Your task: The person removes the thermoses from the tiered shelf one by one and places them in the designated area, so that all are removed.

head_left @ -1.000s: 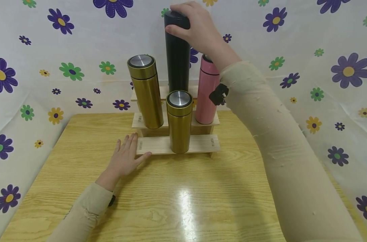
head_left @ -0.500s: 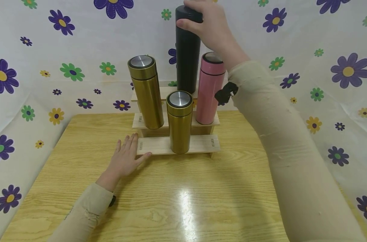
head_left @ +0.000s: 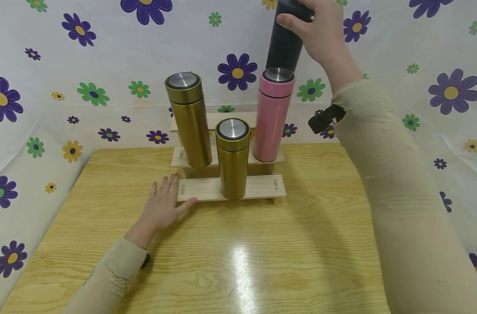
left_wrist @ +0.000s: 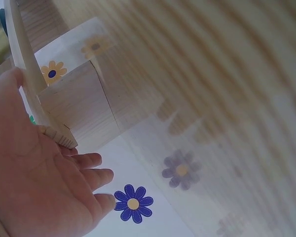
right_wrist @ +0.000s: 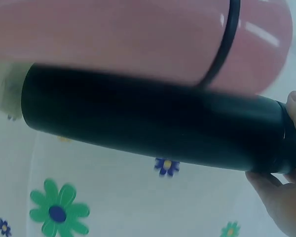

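Observation:
My right hand (head_left: 325,37) grips a tall black vacuum flask (head_left: 283,50) round its top end, up at the back behind the pink flask (head_left: 271,120). Its lower part is hidden by the pink one in the head view. In the right wrist view the thumb and fingers hold the black flask's end, and the pink body overlaps its side. My left hand (head_left: 161,207) lies against the left end of the wooden step rack (head_left: 199,188), fingers straight, thumb along the front of the lowest step. In the left wrist view the fingers extend past the step's end.
A tall gold flask (head_left: 190,126) stands on the rack's middle step at left, the pink one at right. A shorter gold flask (head_left: 233,168) is on the lowest step. The wood-grain table (head_left: 207,257) is backed by a flower-print cloth (head_left: 116,48).
The right hand has carried the black flask from the rack's top step to the right, behind the pink flask, and it now leans. The left hand has stayed in place.

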A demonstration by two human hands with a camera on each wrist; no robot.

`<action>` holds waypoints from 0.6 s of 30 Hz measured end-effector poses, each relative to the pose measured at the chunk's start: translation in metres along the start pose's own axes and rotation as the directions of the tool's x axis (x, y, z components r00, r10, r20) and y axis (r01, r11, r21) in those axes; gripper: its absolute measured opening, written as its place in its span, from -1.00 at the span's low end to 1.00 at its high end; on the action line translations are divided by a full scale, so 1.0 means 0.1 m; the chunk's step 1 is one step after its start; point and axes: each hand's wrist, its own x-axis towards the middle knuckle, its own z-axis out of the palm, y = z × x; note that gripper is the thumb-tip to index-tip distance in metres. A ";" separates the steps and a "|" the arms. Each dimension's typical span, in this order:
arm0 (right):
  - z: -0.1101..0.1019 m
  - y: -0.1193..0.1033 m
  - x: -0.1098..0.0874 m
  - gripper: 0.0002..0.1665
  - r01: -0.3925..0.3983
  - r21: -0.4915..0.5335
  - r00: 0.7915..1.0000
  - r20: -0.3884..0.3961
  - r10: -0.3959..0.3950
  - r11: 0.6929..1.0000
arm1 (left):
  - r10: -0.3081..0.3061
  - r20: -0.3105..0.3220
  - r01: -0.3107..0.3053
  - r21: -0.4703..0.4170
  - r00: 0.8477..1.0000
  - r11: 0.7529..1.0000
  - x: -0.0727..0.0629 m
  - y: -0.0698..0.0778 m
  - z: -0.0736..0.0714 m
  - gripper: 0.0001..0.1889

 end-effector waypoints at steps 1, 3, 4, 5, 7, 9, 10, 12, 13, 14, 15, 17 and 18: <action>-0.03 0.04 -0.01 -0.35 -0.011 0.005 1.000 -0.006 0.011 1.000 | 0.001 0.001 -0.001 -0.002 1.000 1.000 0.00 0.00 0.00 0.04; -0.09 0.12 -0.02 -0.35 -0.029 0.018 0.999 -0.016 0.030 0.999 | 0.002 0.000 -0.002 -0.002 1.000 1.000 0.00 0.00 0.00 0.04; -0.11 0.16 -0.03 -0.35 -0.037 0.023 0.999 -0.021 0.037 0.999 | 0.003 -0.001 -0.003 -0.002 1.000 1.000 0.00 0.00 0.00 0.04; -0.13 0.20 -0.04 -0.33 -0.044 0.025 0.999 -0.024 0.045 0.999 | 0.004 -0.003 -0.004 0.001 1.000 1.000 0.00 0.00 0.00 0.04; -0.16 0.29 -0.06 -0.32 -0.054 0.023 0.998 -0.028 0.054 0.998 | 0.005 -0.006 -0.005 0.005 1.000 1.000 0.00 0.00 0.00 0.04; -0.19 0.39 -0.09 -0.30 -0.066 0.022 0.997 -0.037 0.067 0.998 | 0.004 -0.007 -0.004 0.005 1.000 1.000 -0.01 0.00 -0.01 0.05; -0.20 0.43 -0.11 -0.29 -0.071 0.030 0.996 -0.046 0.073 0.997 | 0.003 -0.008 -0.003 0.006 1.000 1.000 -0.01 0.00 -0.01 0.05; -0.23 0.52 -0.14 -0.30 -0.084 0.047 0.994 -0.067 0.087 0.995 | 0.002 -0.007 -0.002 0.005 1.000 1.000 -0.01 0.00 -0.01 0.05; -0.24 0.56 -0.16 -0.30 -0.090 0.062 0.992 -0.080 0.094 0.994 | 0.002 -0.006 -0.002 0.005 1.000 1.000 -0.01 0.00 -0.01 0.05; -0.25 0.60 -0.17 -0.31 -0.095 0.077 0.991 -0.090 0.101 0.993 | 0.002 -0.005 -0.002 0.005 1.000 1.000 -0.01 0.00 -0.01 0.05; -0.27 0.63 -0.18 -0.32 -0.095 0.088 0.990 -0.100 0.104 0.992 | 0.002 -0.005 -0.002 0.005 1.000 1.000 -0.01 0.00 -0.01 0.05; -0.29 0.69 -0.21 -0.33 -0.097 0.094 0.988 -0.110 0.107 0.991 | 0.003 -0.006 -0.003 0.007 1.000 1.000 -0.01 0.01 -0.01 0.05; -0.29 0.72 -0.22 -0.33 -0.098 0.099 0.988 -0.110 0.109 0.990 | 0.004 -0.009 -0.004 0.009 1.000 1.000 -0.01 0.01 -0.02 0.05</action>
